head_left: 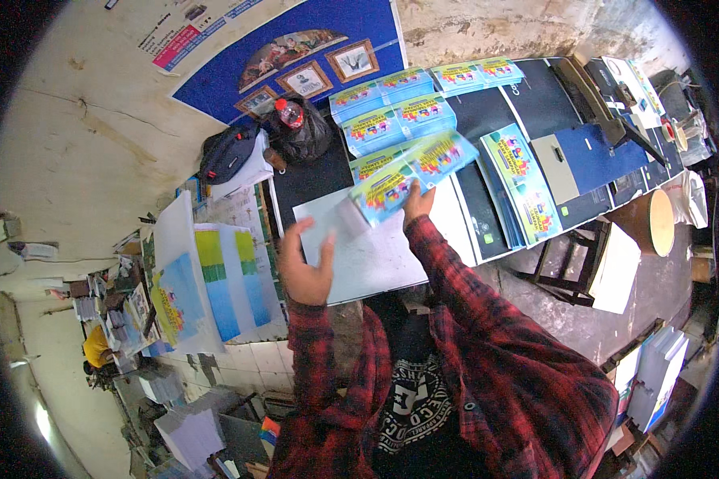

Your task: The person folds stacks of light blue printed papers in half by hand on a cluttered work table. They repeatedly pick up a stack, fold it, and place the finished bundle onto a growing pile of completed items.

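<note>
My right hand (pixel 418 206) grips the near edge of a colourful blue and green printed sheet (pixel 398 182) with two repeated panels. The sheet is raised and tilted over the table, slightly blurred; whether it is one sheet or several together, I cannot tell. My left hand (pixel 307 259) is off the sheet's left end, thumb and fingers apart, holding nothing. Beneath both hands lies a large white board (pixel 367 259). Matching printed stacks (pixel 373 132) line the table behind the sheet. To the right leans a fanned pile of similar sheets (pixel 521 182).
A black plastic bag with a red-capped bottle (pixel 290 113) and a dark blue bag (pixel 230 156) sit at the table's back left. More large printed sheets (pixel 230 271) lie at left. On the right are a blue folder (pixel 603 156), a wooden stool (pixel 579 263) and a round drum (pixel 653 222).
</note>
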A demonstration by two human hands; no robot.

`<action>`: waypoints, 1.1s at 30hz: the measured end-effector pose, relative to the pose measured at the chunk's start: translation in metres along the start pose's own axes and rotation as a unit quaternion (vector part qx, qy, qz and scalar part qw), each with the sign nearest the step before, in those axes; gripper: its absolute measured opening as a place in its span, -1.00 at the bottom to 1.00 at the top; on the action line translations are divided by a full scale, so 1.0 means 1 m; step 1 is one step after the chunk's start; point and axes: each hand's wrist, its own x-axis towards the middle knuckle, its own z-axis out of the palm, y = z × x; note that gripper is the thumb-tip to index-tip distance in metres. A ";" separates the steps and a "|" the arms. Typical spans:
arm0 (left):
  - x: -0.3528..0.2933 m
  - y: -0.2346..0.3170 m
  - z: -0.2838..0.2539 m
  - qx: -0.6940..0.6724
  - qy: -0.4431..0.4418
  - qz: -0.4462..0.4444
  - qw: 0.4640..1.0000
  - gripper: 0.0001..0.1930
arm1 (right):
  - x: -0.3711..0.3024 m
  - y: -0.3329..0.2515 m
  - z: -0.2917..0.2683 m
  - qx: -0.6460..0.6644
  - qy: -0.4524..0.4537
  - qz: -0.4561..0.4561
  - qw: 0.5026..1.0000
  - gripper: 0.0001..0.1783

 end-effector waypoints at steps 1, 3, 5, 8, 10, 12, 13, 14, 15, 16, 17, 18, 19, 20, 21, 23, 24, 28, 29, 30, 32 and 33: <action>-0.006 -0.003 0.004 0.021 -0.052 0.020 0.998 -0.63 | 0.025 0.038 0.003 -0.040 0.078 0.053 0.995 -0.47; -0.045 -0.020 0.005 0.046 -0.110 0.001 0.993 -0.67 | 0.033 0.055 0.023 -0.205 0.184 0.270 0.922 -0.33; -0.080 -0.022 0.000 0.030 -0.147 -0.062 0.987 -0.67 | 0.042 0.058 0.029 -0.139 0.209 0.296 0.922 -0.16; -0.120 -0.022 -0.004 0.036 -0.182 -0.130 0.974 -0.64 | 0.110 0.079 0.020 -0.035 0.199 0.297 0.933 -0.07; -0.158 -0.034 -0.010 0.036 -0.147 -0.199 0.968 -0.66 | 0.089 0.031 0.057 0.036 0.148 0.374 0.915 -0.07; -0.176 -0.036 -0.015 0.005 -0.111 -0.226 0.968 -0.71 | 0.069 -0.001 0.068 0.070 0.196 0.389 0.897 -0.07; -0.182 -0.036 -0.019 -0.009 -0.102 -0.240 0.965 -0.68 | 0.062 -0.004 0.068 0.089 0.202 0.377 0.899 -0.07; -0.187 -0.035 -0.025 -0.023 -0.092 -0.255 0.962 -0.65 | 0.054 -0.006 0.068 0.105 0.207 0.366 0.901 -0.08; -0.189 -0.033 -0.030 -0.037 -0.081 -0.267 0.959 -0.62 | 0.047 0.001 0.061 0.119 0.191 0.337 0.914 -0.08; -0.183 -0.033 -0.035 -0.018 -0.079 -0.255 0.963 -0.62 | 0.051 0.013 0.053 0.137 0.177 0.306 0.925 -0.09; -0.180 -0.032 -0.041 0.002 -0.075 -0.248 0.966 -0.62 | 0.058 0.023 0.051 0.125 0.154 0.299 0.933 -0.12; -0.177 -0.030 -0.048 0.023 -0.078 -0.239 0.968 -0.62 | 0.068 0.032 0.047 0.116 0.136 0.289 0.940 -0.16; -0.177 -0.030 -0.051 0.017 -0.072 -0.236 0.969 -0.62 | 0.072 0.031 0.048 0.097 0.127 0.288 0.944 -0.17; -0.174 -0.030 -0.053 0.010 -0.068 -0.232 0.970 -0.62 | 0.071 0.031 0.047 0.080 0.120 0.286 0.947 -0.18; -0.166 -0.028 -0.052 0.002 -0.061 -0.224 0.973 -0.61 | 0.071 0.033 0.047 0.062 0.147 0.241 0.957 -0.22; -0.141 -0.022 -0.049 0.007 -0.053 -0.159 0.986 -0.60 | 0.075 0.047 0.029 0.052 0.149 0.172 0.972 -0.25; -0.129 -0.021 -0.046 0.009 -0.048 -0.130 0.990 -0.60 | 0.070 0.052 0.017 0.044 0.149 0.139 0.978 -0.26; -0.096 -0.044 -0.021 -0.126 0.046 -0.095 0.987 -0.42 | -0.011 -0.018 -0.020 -0.252 -0.070 -0.010 0.965 -0.45; -0.076 -0.043 -0.017 -0.145 0.050 -0.083 0.985 -0.39 | -0.024 -0.032 -0.030 -0.322 -0.133 -0.070 0.935 -0.50; -0.063 -0.061 -0.011 -0.194 0.051 -0.078 0.977 -0.38 | -0.035 -0.055 -0.036 -0.385 -0.190 -0.132 0.893 -0.55; -0.047 -0.102 0.006 -0.306 0.084 -0.164 0.934 -0.38 | -0.072 -0.119 -0.025 -0.461 -0.302 -0.170 0.817 -0.63; -0.032 -0.115 0.020 -0.377 0.119 -0.243 0.886 -0.39 | -0.081 -0.133 -0.024 -0.487 -0.336 -0.208 0.779 -0.64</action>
